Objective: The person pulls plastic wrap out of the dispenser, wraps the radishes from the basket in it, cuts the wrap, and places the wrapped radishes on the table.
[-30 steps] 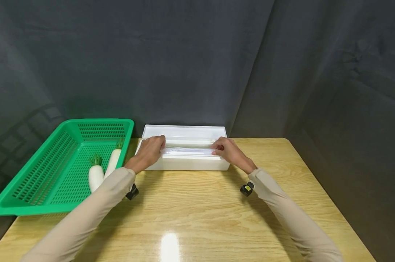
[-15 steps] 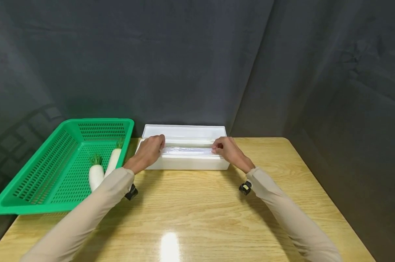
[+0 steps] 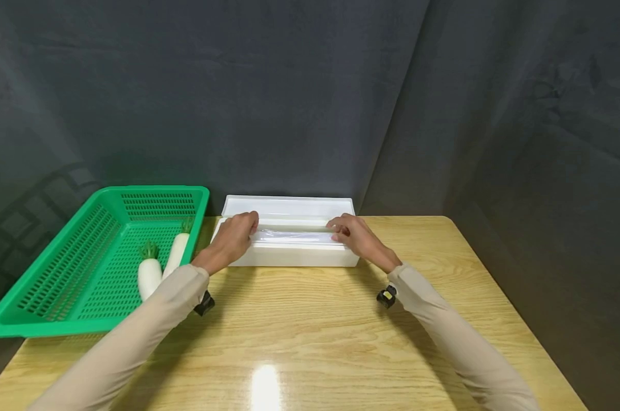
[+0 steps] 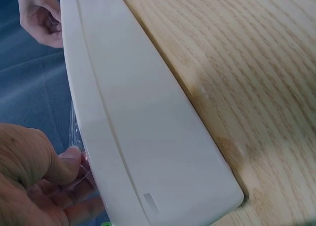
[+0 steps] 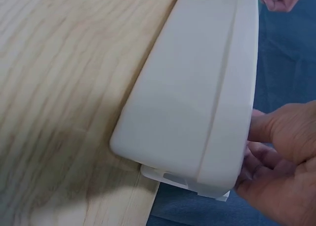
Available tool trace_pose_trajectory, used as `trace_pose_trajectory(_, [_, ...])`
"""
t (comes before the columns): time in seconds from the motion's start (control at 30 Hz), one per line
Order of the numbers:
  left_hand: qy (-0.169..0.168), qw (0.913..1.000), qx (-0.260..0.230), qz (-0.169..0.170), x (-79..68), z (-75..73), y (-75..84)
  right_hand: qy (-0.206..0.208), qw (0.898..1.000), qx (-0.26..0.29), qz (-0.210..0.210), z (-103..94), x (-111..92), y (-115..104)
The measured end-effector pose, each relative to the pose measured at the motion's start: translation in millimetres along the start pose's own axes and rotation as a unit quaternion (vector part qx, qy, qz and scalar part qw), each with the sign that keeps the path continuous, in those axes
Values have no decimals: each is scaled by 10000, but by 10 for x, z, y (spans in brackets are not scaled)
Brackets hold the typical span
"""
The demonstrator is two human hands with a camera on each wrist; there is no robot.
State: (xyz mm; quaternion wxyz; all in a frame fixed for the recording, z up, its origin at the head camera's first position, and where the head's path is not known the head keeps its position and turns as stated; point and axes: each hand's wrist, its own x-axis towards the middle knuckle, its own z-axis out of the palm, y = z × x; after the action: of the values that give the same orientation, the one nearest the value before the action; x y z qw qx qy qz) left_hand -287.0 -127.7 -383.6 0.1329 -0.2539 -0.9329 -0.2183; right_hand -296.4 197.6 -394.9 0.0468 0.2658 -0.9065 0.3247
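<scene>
In the head view, a long white plastic wrap dispenser (image 3: 294, 256) stands at the back of the table, its lid (image 3: 289, 206) raised behind it. A strip of clear plastic wrap (image 3: 289, 236) lies along its front edge. My left hand (image 3: 236, 233) is at the left end, and the left wrist view shows its thumb (image 4: 70, 159) and fingers pinching crinkled clear wrap. At the right end is my right hand (image 3: 358, 234), its thumb and index finger apart. The right wrist view has its thumb (image 5: 260, 127) at the dispenser's edge; the box partly hides the other fingers.
A green perforated basket (image 3: 101, 197) stands on the left, holding two white radishes (image 3: 149, 278) with short green tops. Dark cloth (image 3: 289, 103) hangs behind and right of the wooden table (image 3: 300, 331). Both wrists wear small black cameras (image 3: 386, 297).
My right index finger has lifted and spread away from the thumb, where they pinched the film edge before. The left hand stays almost in place.
</scene>
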Motion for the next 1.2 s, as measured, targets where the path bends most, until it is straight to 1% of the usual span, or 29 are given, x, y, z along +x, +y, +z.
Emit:
trace_pose_trajectory(0.13, [35,10000,-14,50,2,4,-7,-196,9993,168,-256,-14,-11,17])
trace_pose_trajectory(0.23, [11,10000,-56,49,0,1,-8,-234,9985,237,-428,-19,-14,36])
trace_pose_trajectory(0.3, [-15,9999,-101,38,-1,-4,-7,-222,9983,264,-469,-16,-6,42])
trace_pose_trajectory(0.4, [-19,9999,-156,38,1,-11,-12,-171,9987,254,-397,-10,18,34])
trace_pose_trajectory(0.53, [42,9997,-227,86,-1,-21,-21,-15,9997,56,-246,15,62,18])
trace_pose_trajectory(0.67, [79,9990,-380,200,-7,-18,-34,100,9997,-185,-113,45,97,9])
trace_pose_trajectory(0.77, [69,9985,-478,267,-15,-21,-34,118,9998,-178,-40,62,103,11])
trace_pose_trajectory(1.03, [109,9978,-577,314,-14,-28,-52,130,9992,206,-317,88,91,34])
trace_pose_trajectory(1.2, [171,9973,-604,388,-12,-25,-65,251,9990,155,-325,101,108,38])
